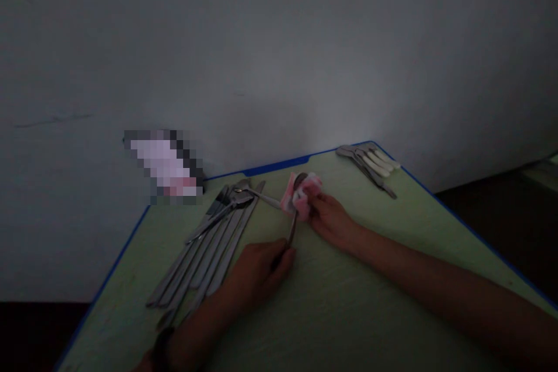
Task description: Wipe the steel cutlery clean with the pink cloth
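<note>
My left hand [257, 273] is closed around the handle end of a metal spoon [293, 226], whose bowl points away from me. My right hand [330, 220] pinches a pink and white cloth [300, 195] that is wrapped around the spoon's bowl. Both hands rest low over the pale green table [349, 314]. The scene is dim.
A pile of long steel cutlery [209, 244] lies to the left of my left hand. A smaller group of spoons with white handles [370, 164] lies at the table's far right corner. The table has a blue edge [279, 164] and stands against a grey wall.
</note>
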{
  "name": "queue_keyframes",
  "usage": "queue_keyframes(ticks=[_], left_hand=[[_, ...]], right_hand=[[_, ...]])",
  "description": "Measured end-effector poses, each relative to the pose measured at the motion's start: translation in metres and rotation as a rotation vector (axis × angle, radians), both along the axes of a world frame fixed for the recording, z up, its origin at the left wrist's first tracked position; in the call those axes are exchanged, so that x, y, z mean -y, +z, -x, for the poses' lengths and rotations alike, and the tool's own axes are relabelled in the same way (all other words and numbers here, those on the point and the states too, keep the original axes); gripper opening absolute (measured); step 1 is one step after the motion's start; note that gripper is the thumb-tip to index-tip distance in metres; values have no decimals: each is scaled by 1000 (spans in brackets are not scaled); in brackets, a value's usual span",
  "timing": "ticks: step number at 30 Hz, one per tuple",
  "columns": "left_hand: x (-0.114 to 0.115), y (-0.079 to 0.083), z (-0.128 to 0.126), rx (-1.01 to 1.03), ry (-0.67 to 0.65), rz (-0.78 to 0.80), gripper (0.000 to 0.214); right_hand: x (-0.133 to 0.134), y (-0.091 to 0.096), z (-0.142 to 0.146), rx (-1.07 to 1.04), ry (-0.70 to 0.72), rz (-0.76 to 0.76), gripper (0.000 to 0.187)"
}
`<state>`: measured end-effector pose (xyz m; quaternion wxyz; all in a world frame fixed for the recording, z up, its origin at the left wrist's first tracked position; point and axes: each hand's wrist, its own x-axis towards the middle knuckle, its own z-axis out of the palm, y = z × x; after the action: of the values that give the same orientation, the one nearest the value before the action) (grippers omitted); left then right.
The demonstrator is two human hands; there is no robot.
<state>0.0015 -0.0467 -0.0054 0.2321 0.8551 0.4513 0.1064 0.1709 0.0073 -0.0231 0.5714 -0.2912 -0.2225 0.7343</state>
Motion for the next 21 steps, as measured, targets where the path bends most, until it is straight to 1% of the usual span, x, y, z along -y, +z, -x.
queue_keyframes(ticks=[3,5,7,10,13,16,18,21], left_hand=[[1,0,1,-36,-62,-38,32],[1,1,1,-36,-90,-45,34],[2,3,2,-14,-97,-17,36],[2,8,2,43,-43,85,36],[3,12,1,119,29,180,29],[3,17,0,168,41,241,27],[3,20,-1,170,57,261,28],[3,22,-2,131,105,239,30]], right_hand=[[-2,0,0,-21,-23,-7,21],[-2,0,-1,-10,5,-35,20],[-2,0,-1,7,35,-65,21],[-1,-1,-1,55,57,-100,23],[0,-4,-2,153,69,-157,23],[1,-7,-2,247,50,-200,20],[1,-8,-2,293,31,-223,19],[2,-8,-1,350,-24,-265,19]])
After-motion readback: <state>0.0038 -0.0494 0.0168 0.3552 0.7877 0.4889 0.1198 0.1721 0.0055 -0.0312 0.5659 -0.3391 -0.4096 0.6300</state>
